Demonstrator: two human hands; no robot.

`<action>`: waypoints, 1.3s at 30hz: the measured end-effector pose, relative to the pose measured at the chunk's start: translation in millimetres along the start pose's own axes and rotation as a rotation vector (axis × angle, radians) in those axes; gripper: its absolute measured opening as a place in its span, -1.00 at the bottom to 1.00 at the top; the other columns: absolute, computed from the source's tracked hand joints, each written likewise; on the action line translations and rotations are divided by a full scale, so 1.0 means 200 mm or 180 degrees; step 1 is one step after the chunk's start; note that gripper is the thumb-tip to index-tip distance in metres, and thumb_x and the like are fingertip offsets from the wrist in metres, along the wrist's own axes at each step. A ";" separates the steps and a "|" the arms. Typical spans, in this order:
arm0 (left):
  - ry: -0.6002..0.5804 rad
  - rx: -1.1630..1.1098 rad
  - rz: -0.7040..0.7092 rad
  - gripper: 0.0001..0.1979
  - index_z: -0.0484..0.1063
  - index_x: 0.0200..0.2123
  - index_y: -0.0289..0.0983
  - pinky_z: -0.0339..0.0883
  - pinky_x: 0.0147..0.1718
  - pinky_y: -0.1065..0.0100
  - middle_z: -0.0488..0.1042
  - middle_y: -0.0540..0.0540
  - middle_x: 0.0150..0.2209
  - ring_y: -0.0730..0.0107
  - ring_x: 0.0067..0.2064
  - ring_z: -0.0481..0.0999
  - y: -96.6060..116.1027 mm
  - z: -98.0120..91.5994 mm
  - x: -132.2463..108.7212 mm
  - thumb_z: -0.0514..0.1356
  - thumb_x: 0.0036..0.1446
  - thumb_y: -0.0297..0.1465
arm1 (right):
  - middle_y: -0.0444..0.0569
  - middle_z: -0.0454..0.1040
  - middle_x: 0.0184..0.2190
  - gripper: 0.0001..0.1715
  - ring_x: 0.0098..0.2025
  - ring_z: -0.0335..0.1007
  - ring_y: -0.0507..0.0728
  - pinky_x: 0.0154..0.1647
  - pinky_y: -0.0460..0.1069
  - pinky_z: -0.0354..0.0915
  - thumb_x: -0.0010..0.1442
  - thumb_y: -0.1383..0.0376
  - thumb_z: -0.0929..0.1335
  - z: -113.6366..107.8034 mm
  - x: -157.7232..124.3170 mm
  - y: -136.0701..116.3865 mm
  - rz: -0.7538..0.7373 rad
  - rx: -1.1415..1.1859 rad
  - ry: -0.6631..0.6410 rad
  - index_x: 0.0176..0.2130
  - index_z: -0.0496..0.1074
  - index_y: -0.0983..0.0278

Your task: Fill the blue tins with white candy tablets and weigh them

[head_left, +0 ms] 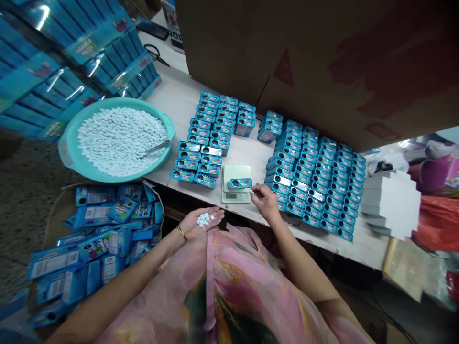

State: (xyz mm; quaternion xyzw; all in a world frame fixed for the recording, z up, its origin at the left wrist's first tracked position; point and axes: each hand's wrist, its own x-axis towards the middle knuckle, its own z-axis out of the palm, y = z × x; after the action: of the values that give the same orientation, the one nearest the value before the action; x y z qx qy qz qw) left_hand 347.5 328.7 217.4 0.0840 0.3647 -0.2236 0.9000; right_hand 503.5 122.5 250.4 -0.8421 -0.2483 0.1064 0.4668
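Note:
My left hand (201,223) is palm up below the table's front edge, cupping several small pale-blue candies (203,219). My right hand (266,200) pinches a small pale candy (251,191) beside the right end of a blue tin. That tin (240,183) stands on a pale green digital scale (236,171) near the front edge. Rows of similar blue tins stand on both sides, a left group (198,131) and a larger right group (315,177). A turquoise basin (169,125) full of pale candies (118,136) with a metal scoop (155,149) is at the left.
A large brown carton (304,62) rises along the back. Wrapped blue packs (71,62) are stacked at the upper left, near scissors (157,56). A carton of blue boxes (95,243) sits at the lower left. White card pieces (392,203) lie at the right.

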 end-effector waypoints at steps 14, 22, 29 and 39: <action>0.0040 -0.0033 0.0100 -0.68 0.32 -0.08 -0.49 0.25 -0.03 0.19 0.41 -0.36 -0.07 0.08 0.03 0.32 -0.03 -0.02 0.00 0.06 0.06 -0.51 | -0.05 0.42 -0.30 -0.77 -0.23 0.35 0.07 -0.20 -0.05 0.28 0.16 0.34 0.22 0.14 0.15 -0.07 -0.0570 -0.0552 -0.0208 -0.20 0.40 0.21; 0.0123 -0.0065 0.0120 -0.72 0.36 -0.14 -0.50 0.30 -0.07 0.22 0.43 -0.35 -0.11 0.09 -0.01 0.37 -0.04 0.01 0.00 0.05 0.06 -0.53 | -0.06 0.43 -0.35 -0.79 -0.27 0.33 0.07 -0.20 0.01 0.27 0.15 0.33 0.23 -0.08 0.05 -0.05 -0.0379 -0.0540 0.1034 -0.24 0.42 0.22; 0.0760 -0.0215 0.0321 -0.81 0.39 -0.26 -0.45 0.42 -0.38 0.40 0.51 -0.23 -0.40 0.31 -0.33 0.52 -0.03 0.04 0.01 0.05 0.06 -0.55 | -0.01 0.40 -0.31 -0.77 -0.27 0.32 0.08 -0.33 -0.02 0.28 0.12 0.30 0.24 -0.17 -0.01 0.07 0.0135 -0.0456 0.1471 -0.24 0.42 0.27; 0.0649 -0.0142 0.0434 -0.69 0.34 -0.14 -0.44 0.41 -0.29 0.37 0.49 -0.28 -0.28 0.30 -0.24 0.51 -0.03 0.06 0.03 0.02 0.01 -0.65 | 0.01 0.35 -0.24 -0.74 -0.24 0.30 0.09 -0.30 0.01 0.31 0.10 0.30 0.24 -0.10 0.06 0.09 0.0137 -0.0250 0.0877 -0.19 0.39 0.23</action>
State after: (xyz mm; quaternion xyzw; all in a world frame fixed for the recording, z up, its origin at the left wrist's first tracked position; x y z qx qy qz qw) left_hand 356.5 318.2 220.8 0.1109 0.4525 -0.1440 0.8730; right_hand 527.4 104.8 246.2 -0.8715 -0.1676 -0.0100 0.4608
